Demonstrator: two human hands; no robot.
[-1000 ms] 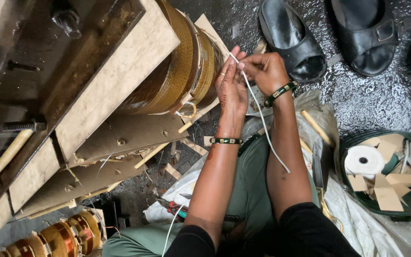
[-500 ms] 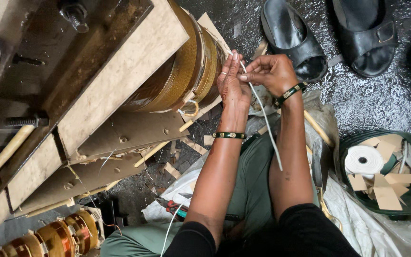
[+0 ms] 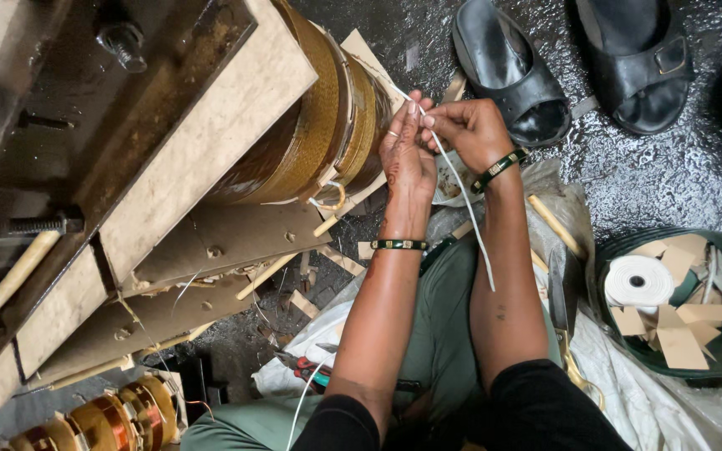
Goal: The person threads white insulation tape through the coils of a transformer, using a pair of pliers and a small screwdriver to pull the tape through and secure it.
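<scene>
White tape strip [image 3: 461, 196] pinched between two hands beside the wound coil [image 3: 327, 117].

Compared with half a second ago, the hands sit almost where they were, the strip's loose end hanging a little straighter past the right forearm. Left hand [image 3: 407, 154] has its fingers pressed together, pinching the strip's upper end just by the coil; right hand [image 3: 470, 129], touching it, is curled and pinches the same strip. Counted: one strip, two bangled wrists, two black sandals [image 3: 574, 58] beyond the hands, one white tape roll [image 3: 638, 281] in a green tub [image 3: 712, 355] to the right of the right arm.
</scene>
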